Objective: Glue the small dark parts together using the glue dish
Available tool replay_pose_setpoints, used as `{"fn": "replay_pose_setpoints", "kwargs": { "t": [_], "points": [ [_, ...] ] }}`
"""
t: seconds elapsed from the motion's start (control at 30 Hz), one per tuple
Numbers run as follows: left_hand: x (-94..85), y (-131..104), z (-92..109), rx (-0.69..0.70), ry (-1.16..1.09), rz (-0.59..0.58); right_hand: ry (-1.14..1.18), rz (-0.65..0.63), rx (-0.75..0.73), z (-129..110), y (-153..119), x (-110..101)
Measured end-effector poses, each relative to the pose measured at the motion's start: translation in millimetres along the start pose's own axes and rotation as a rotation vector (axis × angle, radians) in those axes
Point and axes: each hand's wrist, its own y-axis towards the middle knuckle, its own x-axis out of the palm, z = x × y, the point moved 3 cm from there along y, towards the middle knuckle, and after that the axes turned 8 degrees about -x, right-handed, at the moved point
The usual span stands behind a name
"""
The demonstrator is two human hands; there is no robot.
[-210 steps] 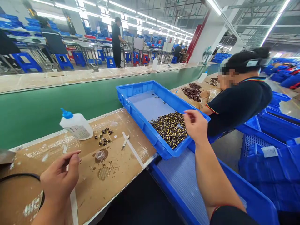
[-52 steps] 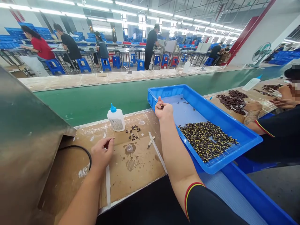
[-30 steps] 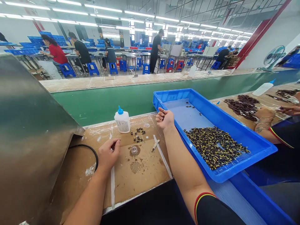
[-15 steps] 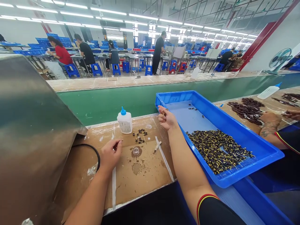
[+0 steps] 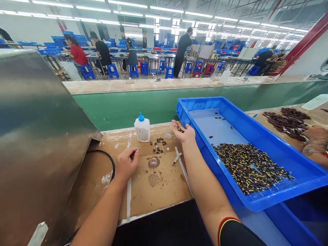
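My right hand (image 5: 183, 132) is turned palm up beside the tray's left wall, with several small black-and-yellow pieces (image 5: 180, 129) lying in its cupped palm. My left hand (image 5: 127, 163) hovers over the cardboard with thumb and fingers pressed together; whatever it pinches, if anything, is hidden. Between the hands, more such pieces (image 5: 159, 140) lie loose on the cardboard (image 5: 143, 201). A white bottle with a blue nozzle (image 5: 142, 129) stands behind them. Nearer to me are a small clear round dish (image 5: 153, 162) in a wet stain and a short brush-like stick (image 5: 176, 158).
A big blue tray (image 5: 256, 209) on the right holds a heap of black-and-yellow pieces (image 5: 251, 167). A metal housing (image 5: 38, 136) and black cable (image 5: 112, 160) bound the left. At far right, a co-worker's hand (image 5: 316, 132) is near dark brown pieces (image 5: 287, 121).
My right hand has opened from a closed fist to a cupped palm, showing the pieces. One more piece lies apart on the tray's bare area. The view has shifted left.
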Motion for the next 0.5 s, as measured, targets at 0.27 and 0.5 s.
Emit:
{"fn": "replay_pose_setpoints", "kwargs": {
  "t": [0.27,0.5],
  "points": [
    [-0.9,-0.4,0.8,-0.008,-0.010,0.006,-0.010,-0.210,0.098,18.4,-10.2,-5.6],
    [-1.1,-1.9,1.3,0.014,-0.013,0.016,-0.019,-0.437,0.092,21.1,-10.2,-12.7]
  ]
}}
